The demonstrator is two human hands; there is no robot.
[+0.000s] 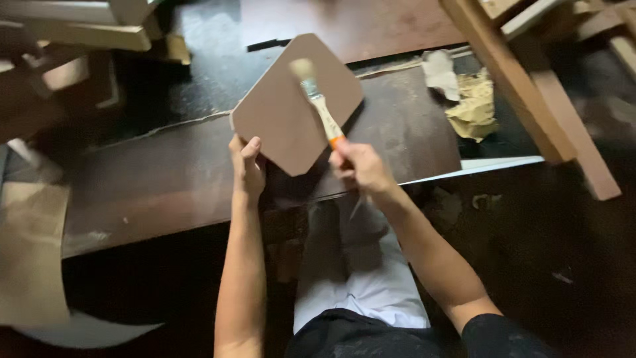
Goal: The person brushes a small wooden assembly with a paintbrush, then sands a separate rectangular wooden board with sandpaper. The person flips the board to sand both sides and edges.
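Left hand (pixel 248 166) grip closed on the lower-left edge of the flat brown board (pixel 291 106), tilted over the surface (pixel 165 179). Right hand (pixel 358 166) grip closed around the paintbrush (pixel 319 103) handle; bristles on the board above.

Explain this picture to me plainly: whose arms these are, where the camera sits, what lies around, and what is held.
No machine here: these are a person's own bare arms, seen from a camera worn on their head and looking down. The left hand grips the edge of a brown board with rounded corners. The right hand holds a brush with a pale handle and orange band, its bristles over the board. Below lies a long dark panel. Crumpled paper sits to the right, beside slanting wooden bars.
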